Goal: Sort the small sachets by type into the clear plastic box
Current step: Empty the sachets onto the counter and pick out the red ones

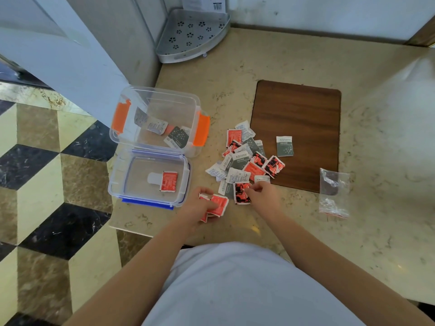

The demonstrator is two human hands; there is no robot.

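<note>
Gathering reds: left fingers [207, 203] closed on several red sachets [220, 203]; right fingers [253, 188] pinch another [241, 194] at the pile's [244, 158] near edge. Next, into the blue-clipped box [127, 175] beyond the left fingers.

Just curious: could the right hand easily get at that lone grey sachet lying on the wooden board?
Probably yes. The grey sachet lies alone on the wooden board, uncovered, but the right hand is pinching a red sachet.

Two clear boxes [155, 118], one wooden board [299, 128], one empty bag [334, 194], about twenty-five sachets [244, 158].
</note>
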